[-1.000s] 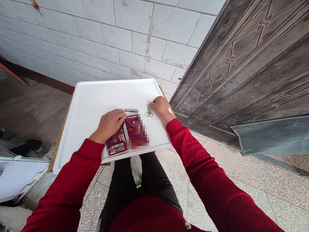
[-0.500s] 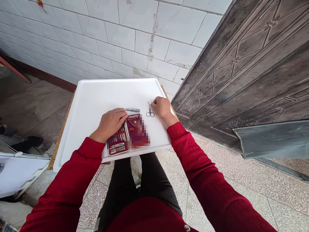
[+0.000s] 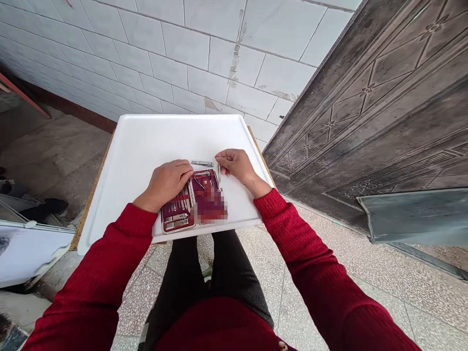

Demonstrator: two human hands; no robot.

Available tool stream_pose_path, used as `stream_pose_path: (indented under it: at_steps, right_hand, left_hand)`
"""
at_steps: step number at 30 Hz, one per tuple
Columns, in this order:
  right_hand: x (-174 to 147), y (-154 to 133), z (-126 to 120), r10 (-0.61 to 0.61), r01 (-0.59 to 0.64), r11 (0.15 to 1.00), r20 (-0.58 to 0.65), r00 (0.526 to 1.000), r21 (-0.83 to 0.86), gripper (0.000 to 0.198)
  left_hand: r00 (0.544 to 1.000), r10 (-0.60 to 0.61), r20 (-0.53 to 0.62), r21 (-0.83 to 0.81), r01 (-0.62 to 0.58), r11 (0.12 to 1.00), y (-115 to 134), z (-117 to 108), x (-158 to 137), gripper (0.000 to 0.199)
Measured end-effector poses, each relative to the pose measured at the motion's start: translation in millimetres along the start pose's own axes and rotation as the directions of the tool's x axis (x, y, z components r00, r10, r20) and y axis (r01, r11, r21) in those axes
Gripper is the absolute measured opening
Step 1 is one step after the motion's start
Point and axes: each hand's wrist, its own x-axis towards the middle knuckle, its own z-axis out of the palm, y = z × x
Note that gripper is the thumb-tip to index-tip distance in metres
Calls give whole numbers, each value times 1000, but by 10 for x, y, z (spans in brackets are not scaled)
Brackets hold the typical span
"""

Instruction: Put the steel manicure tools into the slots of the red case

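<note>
An opened dark red manicure case (image 3: 199,207) lies near the front edge of a white tray-like tabletop (image 3: 164,134). Silver nail tools sit in its slots, with nail clippers (image 3: 176,220) at the lower left. Its right part is blurred by pixelation. My left hand (image 3: 166,181) is closed over the case's upper left, thumb and fingers at the middle fold. A loose nail clipper (image 3: 202,163) rests just beyond the case. My right hand (image 3: 236,165) pinches a slim silver tool (image 3: 219,171) beside the case's upper right edge; its exact kind is unclear.
A white tiled wall (image 3: 175,53) rises behind the table. To the right stands a dark patterned metal door (image 3: 351,107) with a grey sheet (image 3: 413,217) along its lower part. Household clutter (image 3: 32,214) lies at the left. The floor (image 3: 300,273) is speckled stone.
My right hand has moved left toward the case, with a slim silver tool now hanging from its fingers. The small scissors seen beneath it earlier no longer show on the table. My left hand stays put.
</note>
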Motion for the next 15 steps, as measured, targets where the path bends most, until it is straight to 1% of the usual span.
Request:
stream_pose_path:
  at_steps: [4,8,15]
  right_hand:
    - [-33,-43,13,-72,67,994,56,996,87,37]
    - [-65,-48,43,-129,114,987,126,984,118,41]
    - [-88,23,59,-98,83,993,212,972,79,40]
  left_hand:
    - [1000,-9,2,8,9,1000,7,-5,0,33]
    - [1000,-12,11,4,12,1000,16,-18,-1,33]
    - [1000,8,13,-25,-7,1000,18,-25,4,36]
